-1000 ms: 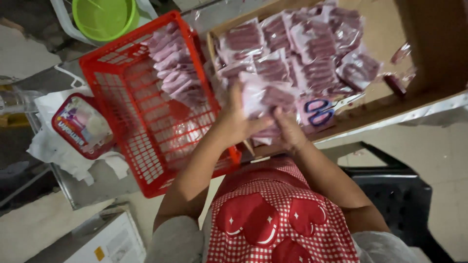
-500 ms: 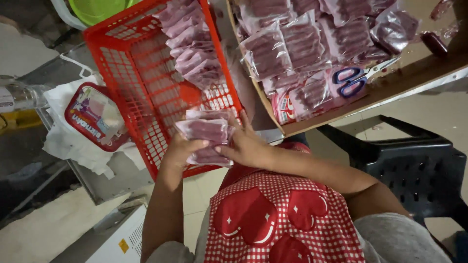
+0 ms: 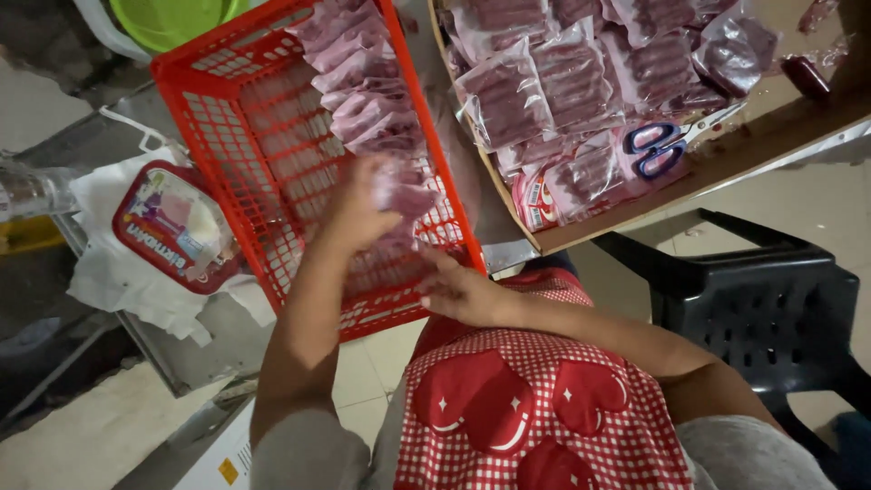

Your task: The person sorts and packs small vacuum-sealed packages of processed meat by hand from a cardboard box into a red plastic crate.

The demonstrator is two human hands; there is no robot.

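Observation:
My left hand [image 3: 358, 213] holds a small stack of clear packets of pink sausages [image 3: 404, 195] over the red plastic basket [image 3: 227, 136]. A row of the same packets [image 3: 363, 82] lies along the basket's right side. My right hand [image 3: 463, 290] hovers at the basket's near right corner, fingers apart, holding nothing. More packets [image 3: 562, 91] are piled on the cardboard tray [image 3: 726, 159] at the right.
Blue-handled scissors [image 3: 662, 150] lie on the cardboard tray. A red-rimmed flat package [image 3: 172, 227] rests on white plastic at the left. A green bowl [image 3: 172, 18] sits beyond the basket. A black plastic chair [image 3: 771, 299] stands at the right.
Both hands carried a stack of packets from the cardboard tray to over the basket. My right hand has let go and drawn back; the left hand moves the stack further in.

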